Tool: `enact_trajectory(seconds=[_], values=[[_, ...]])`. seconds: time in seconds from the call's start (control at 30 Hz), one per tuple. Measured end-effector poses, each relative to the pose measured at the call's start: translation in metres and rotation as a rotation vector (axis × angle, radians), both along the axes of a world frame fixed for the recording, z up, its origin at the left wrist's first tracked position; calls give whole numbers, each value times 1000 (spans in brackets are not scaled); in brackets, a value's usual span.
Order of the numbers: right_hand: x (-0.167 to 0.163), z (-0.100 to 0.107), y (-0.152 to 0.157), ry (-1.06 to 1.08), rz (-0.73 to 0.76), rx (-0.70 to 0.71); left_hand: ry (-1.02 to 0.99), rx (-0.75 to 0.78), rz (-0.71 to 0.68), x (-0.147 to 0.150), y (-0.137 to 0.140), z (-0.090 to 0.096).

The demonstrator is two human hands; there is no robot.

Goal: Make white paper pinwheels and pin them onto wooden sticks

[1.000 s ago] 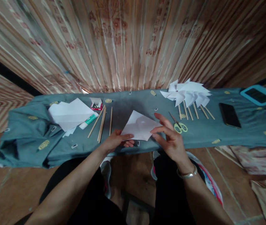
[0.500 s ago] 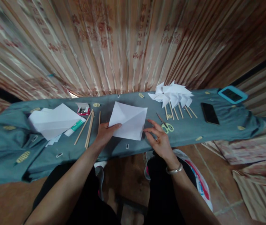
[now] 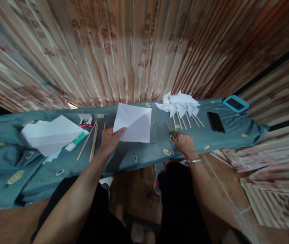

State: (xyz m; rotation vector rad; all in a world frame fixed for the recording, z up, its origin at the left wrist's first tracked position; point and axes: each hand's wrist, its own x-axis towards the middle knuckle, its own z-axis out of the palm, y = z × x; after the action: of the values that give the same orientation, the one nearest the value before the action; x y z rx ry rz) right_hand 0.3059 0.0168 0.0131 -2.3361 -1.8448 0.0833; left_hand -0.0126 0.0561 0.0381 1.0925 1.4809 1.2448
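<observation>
My left hand (image 3: 111, 138) pinches the lower left edge of a white square sheet of paper (image 3: 134, 122), thumb on top. Creases run across the sheet, which is held over the cloth. Farther right, my right hand (image 3: 185, 144) is closed round the handles of a pair of scissors (image 3: 173, 136), whose blades point up and left. Part of the green handles is hidden by the fingers. Behind the scissors lie several white paper pinwheels (image 3: 181, 103) on wooden sticks, overlapping in a row.
A blue-green patterned cloth (image 3: 149, 154) covers the narrow table. On the left lie more white paper (image 3: 51, 134), a green-and-white box (image 3: 77, 140), a red box of small metal pieces (image 3: 85, 121) and loose wooden sticks (image 3: 93, 142). To the right are a phone (image 3: 215, 122) and a blue-framed device (image 3: 235, 103).
My right hand has left the paper's right edge, moved right and closed on the scissors. My left hand still holds the sheet. The whole view has shifted slightly.
</observation>
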Motion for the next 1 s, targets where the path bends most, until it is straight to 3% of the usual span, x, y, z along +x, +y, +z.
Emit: enact_trajectory(seconds=[0.17,0.33,0.43,0.53,0.67,0.83,1.0], values=[[-15,-2,-5,186,0,45,-67,24,-5,-4,-2,1],[-42,3,-15,1268,-24,62,-64,75,33,-17,1,0],[-63,11,-23,1562,-3,63,64,139,31,-23,2,1],[-83,16,-30,1682,59,-43,227,194,9,-23,2,3],[-102,9,-33,1675,82,-234,328,207,16,-18,3,6],[-102,0,-34,1633,61,-275,250,188,105,-27,8,7],[-95,8,-41,1736,53,-307,91,198,209,-41,8,12]])
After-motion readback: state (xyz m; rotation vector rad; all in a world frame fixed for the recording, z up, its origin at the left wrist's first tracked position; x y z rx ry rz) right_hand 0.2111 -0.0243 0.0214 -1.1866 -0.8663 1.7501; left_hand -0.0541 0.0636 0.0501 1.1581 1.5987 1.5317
